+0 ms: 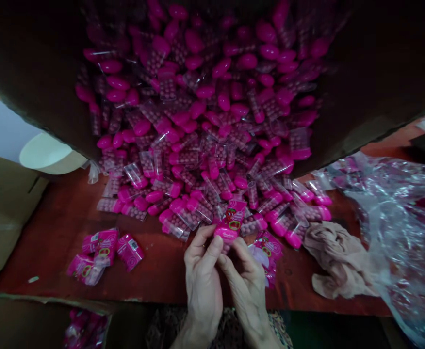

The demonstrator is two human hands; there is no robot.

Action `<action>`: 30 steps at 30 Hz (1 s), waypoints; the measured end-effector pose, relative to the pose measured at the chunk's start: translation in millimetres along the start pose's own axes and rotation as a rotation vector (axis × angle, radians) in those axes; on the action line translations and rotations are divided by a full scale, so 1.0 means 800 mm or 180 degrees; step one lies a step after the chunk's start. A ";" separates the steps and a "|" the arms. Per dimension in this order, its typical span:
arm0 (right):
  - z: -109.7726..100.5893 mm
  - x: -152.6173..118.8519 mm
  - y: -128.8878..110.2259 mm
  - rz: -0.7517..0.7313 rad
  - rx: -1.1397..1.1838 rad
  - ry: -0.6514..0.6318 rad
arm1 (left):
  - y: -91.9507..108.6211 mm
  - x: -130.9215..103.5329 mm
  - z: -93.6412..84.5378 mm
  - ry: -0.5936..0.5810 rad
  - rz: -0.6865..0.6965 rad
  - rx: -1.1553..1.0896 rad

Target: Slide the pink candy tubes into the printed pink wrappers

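Note:
Near the front edge of the red table, my left hand and my right hand together hold one small container with a pink printed sleeve. Thumbs and fingers of both hands pinch its lower end. Behind it lies a big heap of clear containers with pink caps and small beads inside. Flat pink printed sleeves rest just right of my right hand. Several containers with printed sleeves lie in a group to the left.
A large dark box opens over the heap. Crumpled beige cloth and clear plastic bags lie on the right. A white bowl stands at the left. Below the table, a cardboard box holds pink items.

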State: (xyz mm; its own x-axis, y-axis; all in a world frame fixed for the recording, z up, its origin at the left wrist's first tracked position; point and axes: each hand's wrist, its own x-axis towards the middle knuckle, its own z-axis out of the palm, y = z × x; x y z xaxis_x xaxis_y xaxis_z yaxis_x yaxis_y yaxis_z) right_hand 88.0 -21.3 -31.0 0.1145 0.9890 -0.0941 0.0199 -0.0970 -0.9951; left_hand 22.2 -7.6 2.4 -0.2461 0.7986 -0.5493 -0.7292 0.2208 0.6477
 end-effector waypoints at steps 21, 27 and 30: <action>-0.011 -0.008 -0.019 0.0091 -0.0078 -0.0352 | 0.003 0.007 -0.025 -0.0341 -0.0321 -0.0161; -0.012 -0.009 -0.016 -0.0008 -0.0409 -0.0308 | -0.002 0.006 -0.032 -0.0229 -0.0334 -0.0248; -0.013 -0.006 -0.018 -0.0101 -0.0646 -0.0413 | 0.001 0.007 -0.035 -0.0265 -0.0036 -0.0122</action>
State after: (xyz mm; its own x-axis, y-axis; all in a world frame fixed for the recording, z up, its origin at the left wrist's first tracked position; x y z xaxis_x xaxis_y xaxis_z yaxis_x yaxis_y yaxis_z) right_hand 97.8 -26.2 -15.9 -0.0176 0.9967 -0.0791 0.2222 -0.0733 -0.9723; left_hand 2.0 -18.4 -14.8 -0.1848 0.8403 -0.5096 -0.7560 0.2098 0.6201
